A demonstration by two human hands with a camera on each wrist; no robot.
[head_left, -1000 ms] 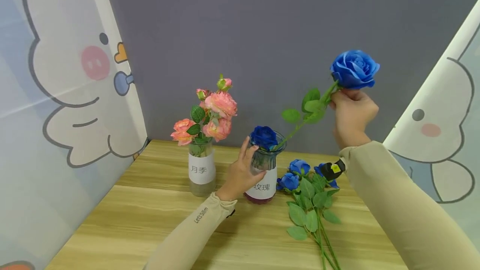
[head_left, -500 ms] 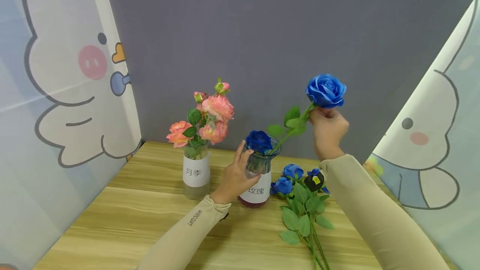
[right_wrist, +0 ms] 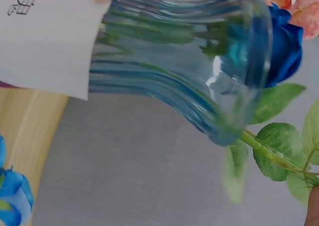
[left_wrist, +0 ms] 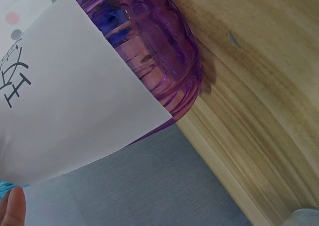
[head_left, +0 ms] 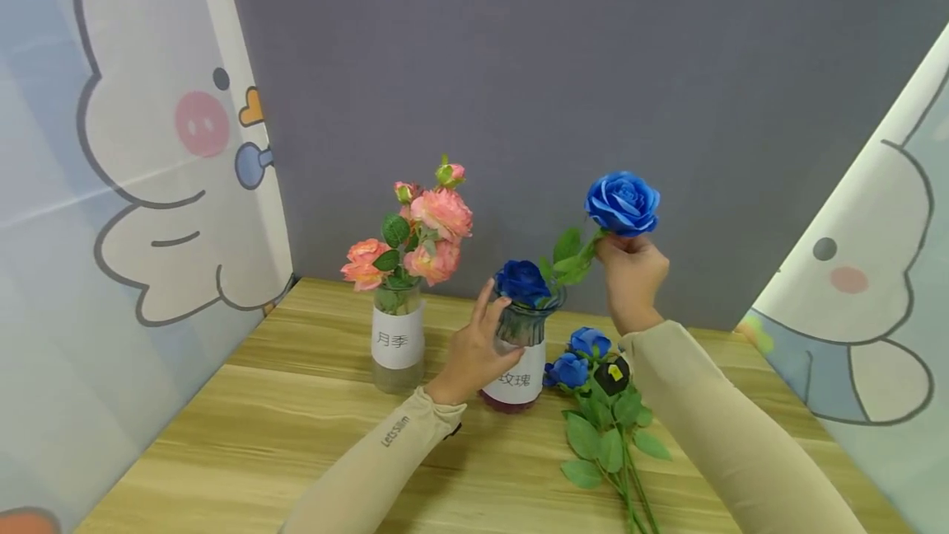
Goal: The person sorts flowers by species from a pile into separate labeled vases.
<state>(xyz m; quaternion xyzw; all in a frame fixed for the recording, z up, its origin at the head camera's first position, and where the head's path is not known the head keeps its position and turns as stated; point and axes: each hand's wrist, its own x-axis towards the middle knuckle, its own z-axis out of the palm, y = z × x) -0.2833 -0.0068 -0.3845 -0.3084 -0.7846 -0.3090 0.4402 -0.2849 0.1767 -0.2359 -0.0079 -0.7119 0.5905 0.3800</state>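
While the left hand (head_left: 474, 359) grips the blue-necked vase (head_left: 521, 326), the right hand (head_left: 634, 283) pinches the upright rose (head_left: 624, 204) just below its bloom — stem (right_wrist: 271, 158) slanting down leftward into the vase.

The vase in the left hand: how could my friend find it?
Find the wooden table, then the left hand above it. It holds the two-tone vase: blue on top, purple below, unlike the clear vase of pink flowers.
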